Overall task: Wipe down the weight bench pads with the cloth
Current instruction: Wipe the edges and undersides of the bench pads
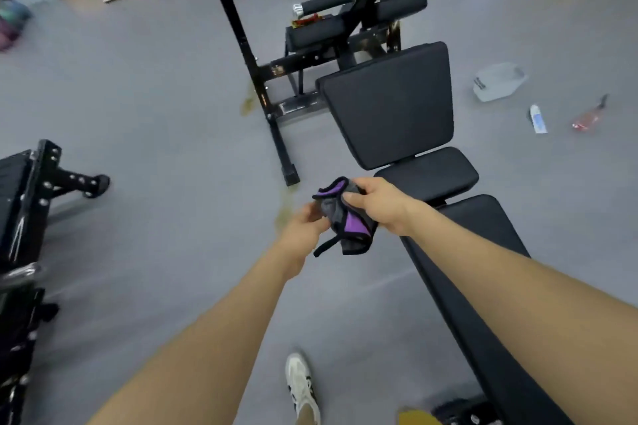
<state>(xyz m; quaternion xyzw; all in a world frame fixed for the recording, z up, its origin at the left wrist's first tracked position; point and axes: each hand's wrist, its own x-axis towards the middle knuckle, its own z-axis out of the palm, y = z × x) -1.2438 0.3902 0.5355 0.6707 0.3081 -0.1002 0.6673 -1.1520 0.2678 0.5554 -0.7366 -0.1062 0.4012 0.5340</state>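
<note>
A purple and grey cloth (348,221) with black edging hangs bunched between both hands, just left of the bench. My left hand (305,226) pinches its lower left side. My right hand (381,203) grips its upper right part from above. The black weight bench runs from lower right toward the centre: a long pad (483,262) under my right forearm, a small seat pad (428,174) beside my right hand, and a raised back pad (390,103) beyond it. The cloth touches no pad.
A black rack frame (248,55) with roller pads stands behind the bench. Another black machine (27,190) sits at the left edge. A plastic jug (499,81), a tube and a wrapper lie on the grey floor to the right. People's feet stand at the top. My shoe (300,386) is below.
</note>
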